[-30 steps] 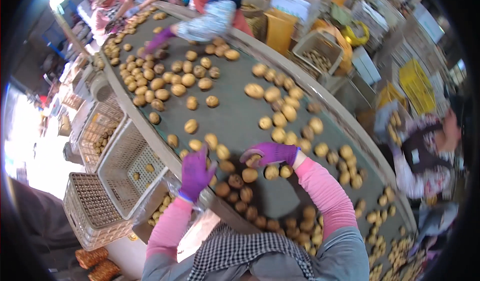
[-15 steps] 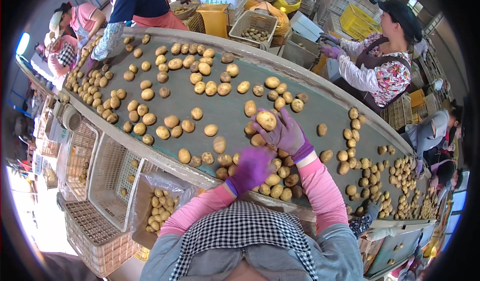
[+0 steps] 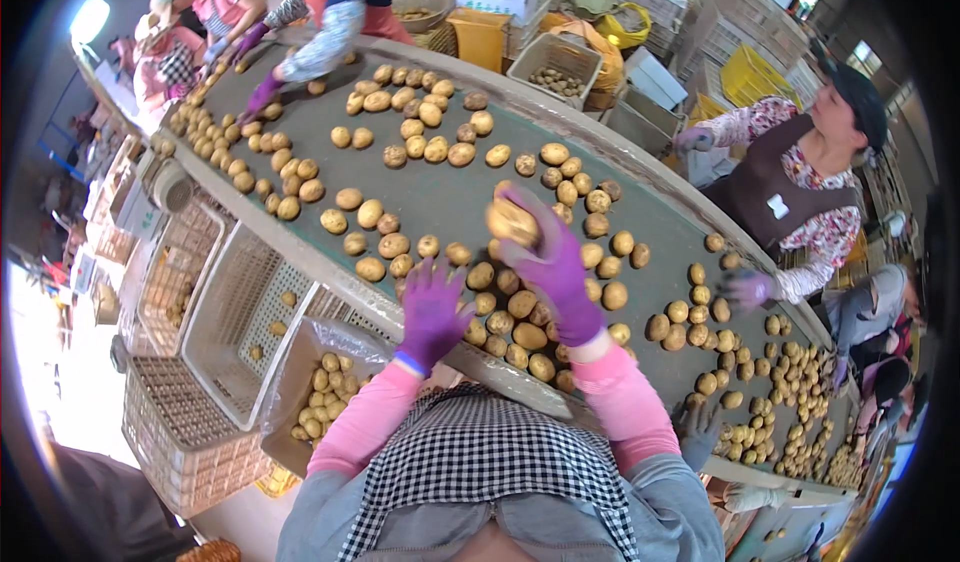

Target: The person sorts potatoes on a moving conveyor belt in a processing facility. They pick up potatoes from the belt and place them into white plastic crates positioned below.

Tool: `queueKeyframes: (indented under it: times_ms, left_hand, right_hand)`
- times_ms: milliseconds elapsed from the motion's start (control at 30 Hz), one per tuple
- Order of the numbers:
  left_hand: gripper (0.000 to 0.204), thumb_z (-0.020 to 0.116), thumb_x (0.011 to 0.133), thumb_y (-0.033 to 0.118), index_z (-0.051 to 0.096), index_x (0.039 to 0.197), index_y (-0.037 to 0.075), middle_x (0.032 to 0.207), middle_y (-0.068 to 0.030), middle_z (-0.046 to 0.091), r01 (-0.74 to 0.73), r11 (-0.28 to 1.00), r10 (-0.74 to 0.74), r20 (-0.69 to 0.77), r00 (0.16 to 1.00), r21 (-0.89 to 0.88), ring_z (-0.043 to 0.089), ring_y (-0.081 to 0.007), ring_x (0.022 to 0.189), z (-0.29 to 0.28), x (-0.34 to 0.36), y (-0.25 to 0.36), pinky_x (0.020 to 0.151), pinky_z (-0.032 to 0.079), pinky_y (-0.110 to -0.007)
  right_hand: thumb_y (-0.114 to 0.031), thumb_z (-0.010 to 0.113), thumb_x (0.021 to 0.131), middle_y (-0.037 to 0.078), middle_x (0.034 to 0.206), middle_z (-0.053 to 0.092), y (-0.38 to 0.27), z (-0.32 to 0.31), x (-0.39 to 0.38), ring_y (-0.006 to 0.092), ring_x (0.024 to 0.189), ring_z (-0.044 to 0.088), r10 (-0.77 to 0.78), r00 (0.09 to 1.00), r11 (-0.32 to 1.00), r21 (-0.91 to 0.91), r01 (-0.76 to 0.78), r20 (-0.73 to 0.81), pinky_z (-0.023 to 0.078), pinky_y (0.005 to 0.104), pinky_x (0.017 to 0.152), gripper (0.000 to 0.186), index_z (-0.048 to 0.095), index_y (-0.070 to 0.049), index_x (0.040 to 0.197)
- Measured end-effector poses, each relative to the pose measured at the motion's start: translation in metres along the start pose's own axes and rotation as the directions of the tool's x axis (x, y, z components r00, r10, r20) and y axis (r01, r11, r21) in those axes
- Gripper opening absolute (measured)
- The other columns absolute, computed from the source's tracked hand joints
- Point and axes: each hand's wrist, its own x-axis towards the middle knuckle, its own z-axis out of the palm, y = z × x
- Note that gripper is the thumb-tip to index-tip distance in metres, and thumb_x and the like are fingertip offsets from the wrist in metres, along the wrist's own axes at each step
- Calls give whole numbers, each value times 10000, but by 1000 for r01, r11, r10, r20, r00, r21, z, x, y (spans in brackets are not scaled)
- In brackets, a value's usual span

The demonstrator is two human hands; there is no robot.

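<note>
Holding a round tan potato (image 3: 512, 220) above the dark green conveyor belt (image 3: 440, 197), the right hand (image 3: 553, 267), in a purple glove, is closed around its lower side with the fingers curled up over it. The potato looks firm and fairly heavy for its size, with dry, dusty skin that should not slip; a full wrap around its middle seems the safest hold, and dropping it would likely bruise it. The left hand (image 3: 432, 307), also purple-gloved, lies open with fingers spread over the heap of loose potatoes (image 3: 510, 327) at the near edge of the belt. Near left, below the belt, stands a box of sorted potatoes (image 3: 325, 392) beside a white plastic crate (image 3: 235, 327). Far right, another worker's gloved hand (image 3: 745, 287) reaches onto the belt.
</note>
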Motion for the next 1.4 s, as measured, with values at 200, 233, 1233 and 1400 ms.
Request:
queueKeyframes:
  times_ms: [200, 233, 1233, 1400]
  left_hand:
    - [481, 675, 949, 299, 620, 1364, 62, 1383, -210, 614, -3, 1000, 3, -59, 998, -13, 591, -369, 1284, 54, -4, -58, 1184, 361, -527]
    - [486, 683, 939, 292, 616, 1369, 76, 1386, -202, 619, 110, 982, -119, -53, 991, -154, 588, -354, 1300, 39, -1, -60, 1188, 345, -550]
    - [545, 622, 1043, 288, 494, 1523, 64, 1310, -65, 643, 484, 268, 99, 523, 846, -833, 613, -209, 1192, -5, 99, 10, 1059, 486, -395]
    - [578, 687, 960, 182, 524, 1495, 35, 1503, -162, 547, 79, 723, 80, 197, 977, -686, 510, -365, 1395, 83, 86, 16, 1197, 373, -473]
  right_hand:
    - [-349, 858, 798, 263, 1430, 567, 47, 171, 47, 415, 1338, 562, -137, 802, 862, -329, 386, 582, 469, 475, 1107, 902, 438, 2, 1514]
    - [-362, 848, 792, 267, 1426, 566, 87, 166, 54, 427, 1316, 572, -250, 789, 766, -384, 516, 561, 482, 481, 1082, 888, 456, 4, 1501]
    - [-115, 686, 846, 149, 1185, 703, 59, -127, 5, 370, 1142, 639, -345, 916, 464, -886, -26, -207, 507, 462, 979, 259, 692, -41, 1094]
    - [-195, 742, 828, 182, 1336, 675, 102, -113, -3, 391, 1273, 610, -150, 987, 628, -777, 54, -52, 453, 512, 1103, 399, 714, -49, 1198]
